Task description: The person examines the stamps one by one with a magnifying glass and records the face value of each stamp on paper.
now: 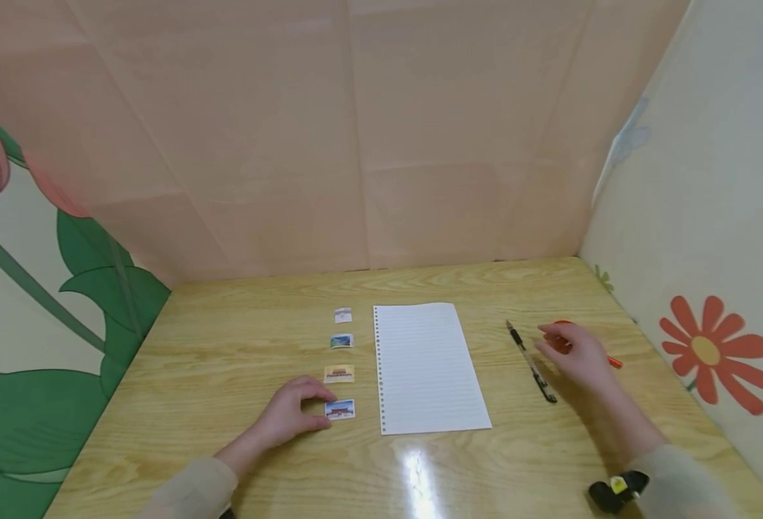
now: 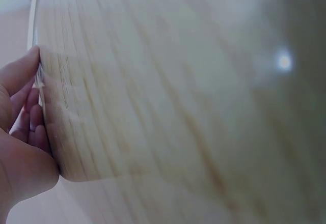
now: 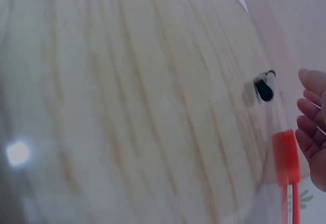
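My left hand (image 1: 292, 411) rests at the left side of the lowest small picture stamp (image 1: 340, 410), which shows a building under blue sky. Thumb and forefinger are spread at its left corners. A yellowish stamp (image 1: 339, 374), a blue-green stamp (image 1: 341, 341) and a pale stamp (image 1: 342, 316) line up above it. In the right wrist view, my right hand (image 3: 315, 122) has loosely bent fingers with nothing between them. It hovers over a red object (image 3: 286, 158) with a thin shaft, partly hidden in the head view. A black-and-clear pen (image 1: 531, 364) lies to its left.
A lined white sheet (image 1: 428, 367) with punched holes along its left edge lies between the stamps and the pen. The wooden table (image 1: 239, 339) meets a pinkish backdrop behind and flower-patterned sheets at both sides. Glare shows near the front.
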Demonstrator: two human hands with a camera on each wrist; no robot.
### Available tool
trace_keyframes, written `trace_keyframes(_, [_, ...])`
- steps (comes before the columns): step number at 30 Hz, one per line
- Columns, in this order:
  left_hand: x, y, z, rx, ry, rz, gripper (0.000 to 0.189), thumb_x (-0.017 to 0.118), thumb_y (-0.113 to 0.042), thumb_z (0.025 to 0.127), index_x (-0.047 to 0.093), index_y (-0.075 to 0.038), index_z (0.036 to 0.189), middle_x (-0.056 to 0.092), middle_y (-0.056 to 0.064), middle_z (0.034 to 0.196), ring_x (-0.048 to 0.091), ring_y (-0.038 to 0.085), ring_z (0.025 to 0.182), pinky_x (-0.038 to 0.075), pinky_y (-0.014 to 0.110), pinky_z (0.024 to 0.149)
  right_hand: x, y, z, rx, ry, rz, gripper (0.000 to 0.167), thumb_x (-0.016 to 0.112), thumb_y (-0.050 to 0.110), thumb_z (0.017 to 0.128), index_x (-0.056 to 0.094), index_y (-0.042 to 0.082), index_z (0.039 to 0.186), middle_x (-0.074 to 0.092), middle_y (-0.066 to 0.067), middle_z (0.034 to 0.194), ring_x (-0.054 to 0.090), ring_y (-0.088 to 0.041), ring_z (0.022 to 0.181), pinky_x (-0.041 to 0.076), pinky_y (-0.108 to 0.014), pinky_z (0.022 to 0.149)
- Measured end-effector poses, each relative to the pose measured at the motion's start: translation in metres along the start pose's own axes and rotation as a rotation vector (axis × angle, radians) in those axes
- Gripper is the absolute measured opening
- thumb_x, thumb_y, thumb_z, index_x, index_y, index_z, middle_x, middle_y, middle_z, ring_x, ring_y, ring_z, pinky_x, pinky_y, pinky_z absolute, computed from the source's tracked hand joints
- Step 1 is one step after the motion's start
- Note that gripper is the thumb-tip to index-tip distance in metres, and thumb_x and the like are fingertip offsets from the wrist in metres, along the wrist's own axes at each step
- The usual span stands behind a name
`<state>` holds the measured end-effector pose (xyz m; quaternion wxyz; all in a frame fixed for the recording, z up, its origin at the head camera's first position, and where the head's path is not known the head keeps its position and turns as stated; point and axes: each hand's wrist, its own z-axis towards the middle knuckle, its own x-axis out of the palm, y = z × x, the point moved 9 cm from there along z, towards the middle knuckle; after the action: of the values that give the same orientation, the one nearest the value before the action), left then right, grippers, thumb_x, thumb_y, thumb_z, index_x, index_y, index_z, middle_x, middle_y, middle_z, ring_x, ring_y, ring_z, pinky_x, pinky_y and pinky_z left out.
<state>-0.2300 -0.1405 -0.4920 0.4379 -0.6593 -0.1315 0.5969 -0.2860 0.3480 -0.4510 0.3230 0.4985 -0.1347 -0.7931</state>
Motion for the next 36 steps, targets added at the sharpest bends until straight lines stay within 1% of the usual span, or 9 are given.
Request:
trace_keyframes(2, [0.0, 0.0, 0.0, -0.002, 0.003, -0.002, 0.032, 0.088, -0.02, 0.074, 0.076, -0.018, 0.104, 0.063, -0.012, 0.103, 0.058, 0.016, 0.103, 0.045, 0.042, 0.096, 0.006, 0.003, -0.001, 0.002, 0.013, 0.011, 0.03, 0.08, 0.004, 0.081, 0.071, -0.003, 0.109, 0.065, -0.01, 0.087, 0.059, -0.022, 0.076, 0.043, -0.011, 0.066])
trace_keyframes(6, [0.0, -0.001, 0.0, 0.005, 0.003, -0.003, 0.032, 0.088, -0.019, 0.074, 0.076, -0.017, 0.104, 0.063, -0.011, 0.103, 0.058, 0.017, 0.102, 0.046, 0.042, 0.096, 0.016, 0.005, 0.0, 0.005, 0.043, 0.033, 0.036, 0.081, 0.006, 0.081, 0.069, -0.004, 0.114, 0.066, -0.011, 0.089, 0.061, -0.025, 0.077, 0.045, -0.013, 0.067])
trace_keyframes(9, [0.0, -0.001, 0.0, 0.0, 0.003, -0.005, 0.032, 0.088, -0.019, 0.074, 0.076, -0.017, 0.104, 0.063, -0.011, 0.102, 0.058, 0.017, 0.102, 0.046, 0.042, 0.095, 0.023, 0.005, 0.001, 0.01, 0.061, 0.03, 0.039, 0.081, 0.008, 0.081, 0.068, -0.004, 0.116, 0.067, -0.011, 0.09, 0.062, -0.025, 0.077, 0.048, -0.019, 0.066])
trace_keyframes(14, [0.0, 0.001, 0.0, -0.027, 0.013, -0.01, 0.031, 0.087, -0.02, 0.075, 0.076, -0.018, 0.104, 0.062, -0.012, 0.103, 0.058, 0.018, 0.103, 0.045, 0.043, 0.096, 0.031, 0.005, 0.002, 0.018, 0.075, -0.028, 0.044, 0.082, 0.015, 0.081, 0.067, -0.002, 0.119, 0.069, -0.011, 0.091, 0.063, -0.024, 0.079, 0.051, -0.031, 0.067])
trace_keyframes(20, [0.001, 0.001, 0.0, -0.037, 0.018, -0.014, 0.03, 0.087, -0.021, 0.076, 0.075, -0.018, 0.104, 0.063, -0.011, 0.104, 0.057, 0.019, 0.104, 0.045, 0.045, 0.097, 0.038, 0.002, 0.004, 0.038, 0.099, -0.072, 0.047, 0.081, 0.02, 0.083, 0.066, -0.002, 0.122, 0.067, -0.011, 0.095, 0.059, -0.024, 0.081, 0.05, -0.04, 0.07])
trace_keyframes(23, [0.001, 0.001, 0.0, -0.035, 0.018, -0.01, 0.03, 0.087, -0.021, 0.076, 0.075, -0.018, 0.104, 0.062, -0.011, 0.104, 0.058, 0.018, 0.103, 0.045, 0.044, 0.096, 0.04, 0.002, 0.004, 0.033, 0.096, -0.096, 0.048, 0.082, 0.021, 0.082, 0.066, -0.002, 0.122, 0.065, -0.012, 0.094, 0.057, -0.024, 0.081, 0.048, -0.042, 0.07])
trace_keyframes(31, [0.0, 0.0, 0.0, -0.026, 0.014, -0.003, 0.03, 0.087, -0.021, 0.076, 0.075, -0.018, 0.104, 0.062, -0.011, 0.104, 0.058, 0.018, 0.103, 0.046, 0.043, 0.095, 0.044, 0.001, 0.004, 0.035, 0.097, -0.1, 0.051, 0.082, 0.022, 0.082, 0.066, -0.003, 0.123, 0.062, -0.015, 0.097, 0.058, -0.03, 0.085, 0.047, -0.046, 0.073])
trace_keyframes(36, [0.0, -0.001, 0.0, -0.027, 0.012, -0.006, 0.03, 0.087, -0.021, 0.076, 0.075, -0.018, 0.104, 0.063, -0.011, 0.104, 0.058, 0.018, 0.103, 0.046, 0.043, 0.096, 0.047, -0.001, 0.003, 0.019, 0.085, -0.115, 0.05, 0.082, 0.022, 0.081, 0.067, -0.004, 0.121, 0.06, -0.014, 0.096, 0.055, -0.029, 0.083, 0.045, -0.044, 0.07])
